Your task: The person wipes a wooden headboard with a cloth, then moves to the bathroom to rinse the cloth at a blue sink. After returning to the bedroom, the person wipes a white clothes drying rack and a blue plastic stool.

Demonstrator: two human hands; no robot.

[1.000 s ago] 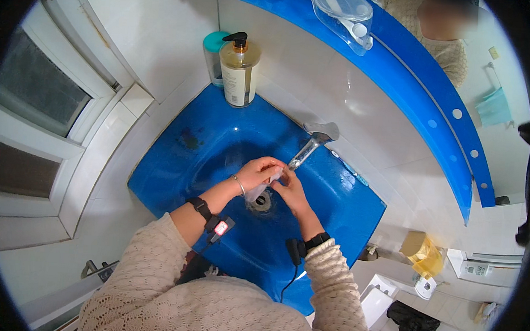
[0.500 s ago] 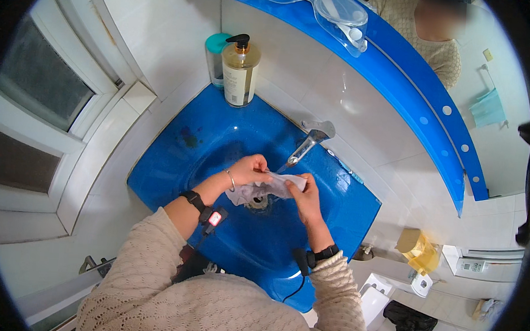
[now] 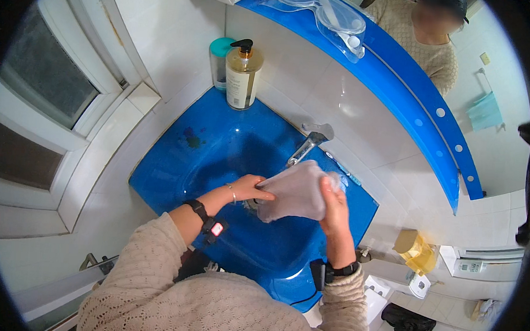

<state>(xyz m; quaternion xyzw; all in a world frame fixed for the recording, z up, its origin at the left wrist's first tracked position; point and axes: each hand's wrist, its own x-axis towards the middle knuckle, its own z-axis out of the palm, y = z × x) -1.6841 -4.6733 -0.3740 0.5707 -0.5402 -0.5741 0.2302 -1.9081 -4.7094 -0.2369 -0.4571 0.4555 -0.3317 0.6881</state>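
A thin, wet-looking pale cloth [image 3: 293,191] is spread out between my two hands, over the blue washbasin [image 3: 260,249]. My left hand [image 3: 247,189] is closed on its left edge, fingers pointing inward. On the other side my right hand [image 3: 334,208] grips the bunched right end, thumb uppermost. Just behind the cloth is the chrome faucet [image 3: 308,145], whose spout end sits close to the cloth's upper edge. The drain [image 3: 252,204] is mostly covered by the cloth and my left hand.
A pump bottle [image 3: 242,79] and a teal-lidded container [image 3: 220,58] stand at the basin's back corner. A toothbrush [image 3: 340,164] lies on the right rim. Clear goggles [image 3: 335,19] rest on the blue shelf [image 3: 400,100] above. A window [image 3: 48,70] is at left.
The cloth was gathered low over the drain and is now lifted and opened wider. My right hand has moved right, away from my left, turning more upright.
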